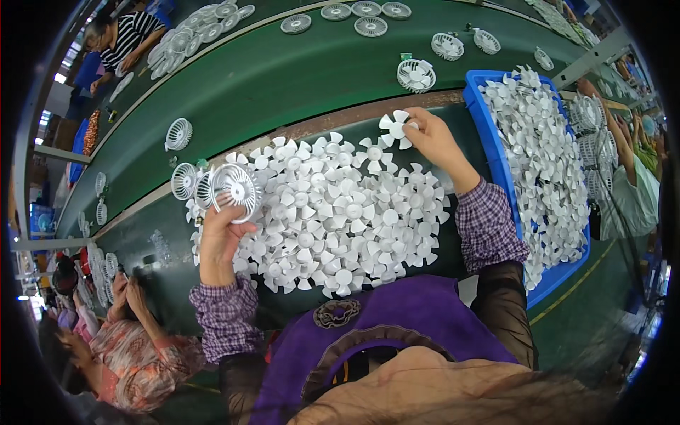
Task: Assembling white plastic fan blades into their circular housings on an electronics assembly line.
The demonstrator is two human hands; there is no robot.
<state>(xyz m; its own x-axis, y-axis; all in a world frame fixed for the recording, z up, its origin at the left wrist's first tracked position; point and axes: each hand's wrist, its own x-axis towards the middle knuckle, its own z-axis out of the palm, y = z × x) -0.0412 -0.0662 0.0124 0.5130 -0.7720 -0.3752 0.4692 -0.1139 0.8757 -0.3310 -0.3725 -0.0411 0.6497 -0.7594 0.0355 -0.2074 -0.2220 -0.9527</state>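
Observation:
My left hand (221,237) grips a white round fan housing (244,185) with slatted sides, raised over the left edge of the heap. Two more white housings (185,182) show right behind it; whether the hand holds these too I cannot tell. Between thumb and fingers of my right hand (430,138) is a white fan blade (394,126) with several petals, at the far side of the heap. A large heap of loose white fan blades (340,212) spreads over the dark green worktop between my hands.
A blue bin (490,134) full of white fan blades stands at my right. Beyond the worktop runs a green conveyor belt (283,78) carrying fan housings (416,75) and round grilles (295,24). Co-workers sit at the left (134,347), far left and right.

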